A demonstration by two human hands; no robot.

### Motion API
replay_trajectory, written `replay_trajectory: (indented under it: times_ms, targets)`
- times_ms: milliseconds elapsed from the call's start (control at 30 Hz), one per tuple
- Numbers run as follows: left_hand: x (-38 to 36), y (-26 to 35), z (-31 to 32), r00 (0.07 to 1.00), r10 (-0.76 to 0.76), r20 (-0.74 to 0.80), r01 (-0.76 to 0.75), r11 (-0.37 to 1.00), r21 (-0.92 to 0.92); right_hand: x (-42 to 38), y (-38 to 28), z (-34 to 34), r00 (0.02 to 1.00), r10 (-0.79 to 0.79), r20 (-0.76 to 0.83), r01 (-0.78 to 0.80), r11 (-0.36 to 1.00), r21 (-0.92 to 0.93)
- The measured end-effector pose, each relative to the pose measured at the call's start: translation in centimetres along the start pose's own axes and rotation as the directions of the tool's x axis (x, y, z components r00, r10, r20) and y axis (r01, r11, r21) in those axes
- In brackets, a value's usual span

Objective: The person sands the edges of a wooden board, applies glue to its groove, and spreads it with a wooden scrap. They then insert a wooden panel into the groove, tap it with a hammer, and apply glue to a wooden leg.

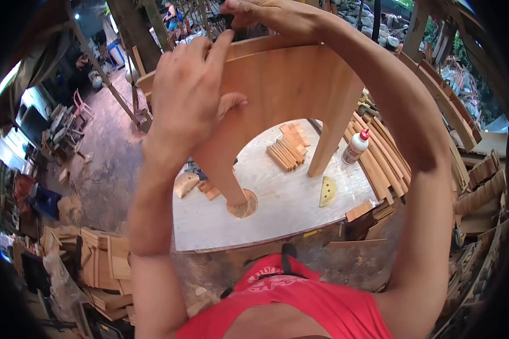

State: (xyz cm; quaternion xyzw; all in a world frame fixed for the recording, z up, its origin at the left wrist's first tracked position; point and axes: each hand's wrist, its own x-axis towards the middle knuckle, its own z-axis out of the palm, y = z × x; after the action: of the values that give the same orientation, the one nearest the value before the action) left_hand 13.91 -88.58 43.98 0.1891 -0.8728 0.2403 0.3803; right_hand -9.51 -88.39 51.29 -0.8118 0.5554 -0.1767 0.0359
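An arched wooden furniture piece [277, 79] with two legs stands upright on the white-topped worktable [277, 214]. My left hand [186, 93] grips it at the upper left, fingers bent over the top edge and thumb against the front face. Over the top edge reaches my right hand [277, 20], its visible fingers stretched out to the left; the frame's upper border cuts part of it off. The left leg's foot is by a round wooden disc [242, 204]. Right of the other leg lies a yellow half-round piece with holes [328, 192].
Small wooden slats [287, 152] lie behind the legs. A white glue bottle with a red cap [356, 147] stands beside long wooden strips [379, 164]. Boards [104, 260] are piled at lower left. A pink chair [82, 104] and another person [172, 16] are farther back.
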Motion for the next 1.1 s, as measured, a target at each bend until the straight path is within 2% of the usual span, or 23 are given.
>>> replay_trajectory:
  times_ms: [100,200,233,267,300,367,433,467,500,533,567,600,667,700,800,900,1000,1100]
  targets:
    - [0.1,0.0,0.2,1.000,0.025,0.000,-0.025,0.999,0.028,0.1,0.6,0.5,0.991,-0.061,-0.120,0.067,0.997,0.039]
    - [0.2,-0.3,0.4,0.999,0.032,0.005,-0.032,0.997,0.064,-2.4,-2.0,-0.7,0.956,0.048,-0.290,-0.052,0.999,-0.005]
    - [0.1,-0.3,0.5,0.999,0.038,0.004,-0.038,0.998,0.057,-4.1,-2.5,-0.3,0.877,-0.166,-0.451,0.215,0.975,0.059]
    - [0.2,-0.3,0.4,0.998,0.066,-0.011,-0.065,0.997,0.042,-4.8,-2.5,1.6,0.612,-0.309,-0.728,0.323,0.938,-0.127]
    - [0.1,-0.4,0.2,0.996,0.086,-0.027,-0.085,0.996,0.027,-7.7,-4.4,3.0,0.527,-0.212,-0.823,0.339,0.940,-0.025]
    - [-0.2,-0.7,0.4,0.990,0.129,-0.059,-0.127,0.991,0.037,-14.5,-5.1,9.2,0.379,-0.291,-0.879,0.264,0.944,-0.198]
    - [-0.3,0.3,-0.6,0.997,0.071,0.009,-0.071,0.992,0.104,-17.3,-3.3,19.4,0.294,-0.119,-0.948,0.535,0.843,0.060]
    - [-0.2,0.6,-0.8,0.999,0.023,0.041,-0.025,0.999,0.048,-17.8,-3.6,24.4,0.435,0.018,-0.900,0.287,0.945,0.157]
    - [-0.1,1.0,-1.1,0.997,-0.025,0.074,0.026,1.000,-0.006,-17.7,-3.1,29.2,0.641,0.214,-0.738,0.075,0.938,0.337]
    - [-0.1,0.7,-0.9,0.999,-0.012,0.052,0.010,1.000,0.026,-16.8,0.5,35.4,0.716,0.290,-0.635,-0.096,0.942,0.323]
    - [-0.1,0.6,-0.5,0.999,0.013,0.041,-0.014,0.999,0.046,-16.4,3.3,39.9,0.701,0.398,-0.591,-0.302,0.917,0.260]
    - [0.1,0.6,-0.2,0.999,0.040,0.020,-0.041,0.997,0.066,-16.6,4.3,42.7,0.698,0.430,-0.572,-0.423,0.893,0.155]
    - [0.5,0.8,-0.5,0.995,-0.031,0.099,0.021,0.994,0.109,-14.2,7.5,44.8,0.671,0.454,-0.586,-0.608,0.790,-0.085]
    - [0.4,0.8,-0.6,0.986,-0.071,0.153,0.051,0.990,0.130,-13.3,9.2,45.7,0.697,0.456,-0.554,-0.622,0.769,-0.149]
    - [0.1,0.4,-0.1,0.998,-0.005,0.060,0.000,0.996,0.091,-13.9,11.0,48.3,0.775,0.474,-0.417,-0.607,0.741,-0.286]
    - [0.3,-0.2,0.7,0.999,-0.003,0.036,-0.001,0.994,0.110,-14.1,11.0,46.7,0.828,0.408,-0.385,-0.543,0.757,-0.365]
    - [-0.2,0.1,0.5,0.999,-0.017,0.036,0.013,0.993,0.114,-14.6,11.2,48.0,0.842,0.357,-0.404,-0.491,0.818,-0.300]
    - [-0.5,0.6,-0.2,0.998,-0.040,0.054,0.035,0.995,0.096,-16.0,7.4,46.3,0.816,0.444,-0.371,-0.530,0.830,-0.172]
